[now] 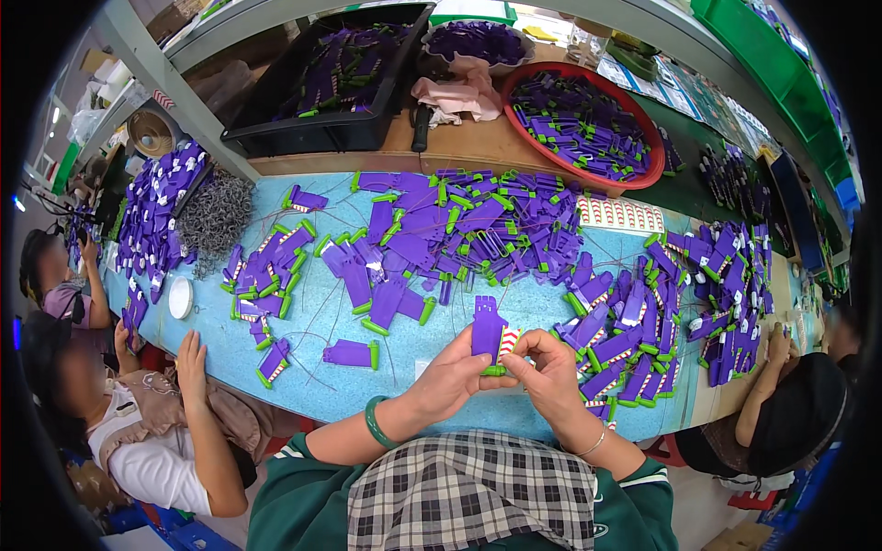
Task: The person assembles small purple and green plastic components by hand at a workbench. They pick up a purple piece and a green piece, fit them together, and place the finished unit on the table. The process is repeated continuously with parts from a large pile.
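Both hands, left hand point(452, 375) and right hand point(549, 372), pinch one purple tag point(486, 329) upright by its green end just above the blue desk point(303, 321). A loose grip could drop it into the nearby pile point(441, 230), judging by the clutter.

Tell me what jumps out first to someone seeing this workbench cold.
The blue table is swamped with purple plastic pieces with green ends, heaped across its middle and right. At the near edge, the left hand and right hand together hold one purple piece upright. Behind, a red basin and a black tray hold more.
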`<action>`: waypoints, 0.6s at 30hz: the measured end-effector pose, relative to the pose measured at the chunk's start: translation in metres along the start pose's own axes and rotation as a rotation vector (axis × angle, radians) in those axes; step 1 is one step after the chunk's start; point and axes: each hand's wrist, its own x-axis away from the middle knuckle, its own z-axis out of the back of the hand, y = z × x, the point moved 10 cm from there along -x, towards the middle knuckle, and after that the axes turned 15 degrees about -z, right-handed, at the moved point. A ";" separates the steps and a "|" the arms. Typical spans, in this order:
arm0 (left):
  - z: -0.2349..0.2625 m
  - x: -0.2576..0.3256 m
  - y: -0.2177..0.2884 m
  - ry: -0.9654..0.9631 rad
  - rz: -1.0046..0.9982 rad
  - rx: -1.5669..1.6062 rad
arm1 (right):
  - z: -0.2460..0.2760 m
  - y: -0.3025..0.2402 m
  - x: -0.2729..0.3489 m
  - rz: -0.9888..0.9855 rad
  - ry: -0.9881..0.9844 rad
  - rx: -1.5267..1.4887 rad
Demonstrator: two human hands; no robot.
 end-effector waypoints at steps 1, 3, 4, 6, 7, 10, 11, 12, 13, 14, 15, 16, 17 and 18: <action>0.000 0.000 0.000 0.000 -0.003 0.000 | 0.000 -0.001 0.000 0.004 0.001 0.000; 0.001 0.001 0.000 0.001 -0.004 0.000 | 0.000 -0.001 0.000 0.014 0.003 0.009; 0.001 0.001 0.000 0.001 -0.005 0.000 | 0.000 -0.001 0.001 0.020 0.004 0.019; -0.001 0.001 0.000 -0.017 -0.016 -0.023 | 0.000 -0.001 0.001 0.033 0.007 0.039; -0.002 0.000 0.001 -0.024 -0.022 -0.035 | 0.001 -0.001 0.002 0.039 0.009 0.051; 0.000 -0.001 0.003 -0.019 -0.002 -0.358 | 0.001 0.000 0.003 0.059 0.013 0.086; -0.001 -0.001 0.003 -0.019 -0.010 -0.356 | 0.001 0.000 0.003 0.065 0.014 0.097; -0.001 -0.001 0.003 -0.019 -0.019 -0.354 | 0.003 -0.003 0.005 0.099 0.035 0.105; -0.002 0.000 0.003 -0.019 -0.027 -0.351 | 0.004 -0.007 0.006 0.132 0.056 0.114; -0.004 0.000 0.002 -0.024 -0.040 -0.326 | 0.006 -0.010 0.008 0.166 0.078 0.122; -0.006 0.001 0.002 -0.028 -0.055 -0.301 | 0.005 -0.025 0.015 0.309 0.130 0.224; -0.007 0.002 0.002 -0.032 -0.069 -0.275 | 0.003 -0.040 0.023 0.452 0.183 0.326; -0.008 0.002 0.002 -0.055 -0.086 -0.319 | -0.001 -0.054 0.033 0.595 0.235 0.428; -0.009 0.003 0.003 -0.080 -0.102 -0.362 | -0.001 -0.058 0.036 0.626 0.255 0.449</action>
